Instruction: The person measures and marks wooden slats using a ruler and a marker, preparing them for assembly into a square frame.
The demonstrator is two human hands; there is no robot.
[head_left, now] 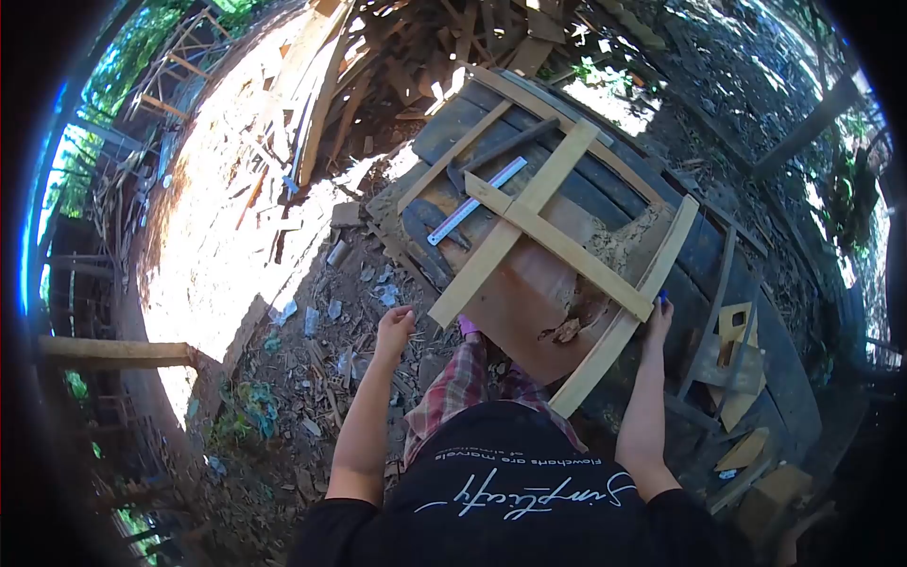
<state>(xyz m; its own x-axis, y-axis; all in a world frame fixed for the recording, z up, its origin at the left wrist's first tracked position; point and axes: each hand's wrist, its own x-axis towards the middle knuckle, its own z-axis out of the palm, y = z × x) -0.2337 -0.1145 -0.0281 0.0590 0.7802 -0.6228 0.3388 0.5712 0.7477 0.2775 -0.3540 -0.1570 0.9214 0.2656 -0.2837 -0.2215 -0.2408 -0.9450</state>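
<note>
My right hand [658,321] is closed on a small blue object, perhaps a pen, beside the joint of a wooden slat frame. One long slat [576,255] ends by that hand and crosses another slat [520,217]; a third slat [675,248] runs along the right, over a lower slat [600,362]. My left hand [395,331] hangs left of the work table [529,350], its fingers curled with nothing visible in them. On the table lie a white ruler [477,200], a dark curved metal tool [505,151] and what look like pliers [442,229].
A crumpled brown scrap [564,331] lies on the table. Wood offcuts [406,61] pile up beyond it. Litter and chips cover the ground [321,378] at left. A wooden beam [118,353] juts in from the left. Boxy wood pieces [737,369] stand at right.
</note>
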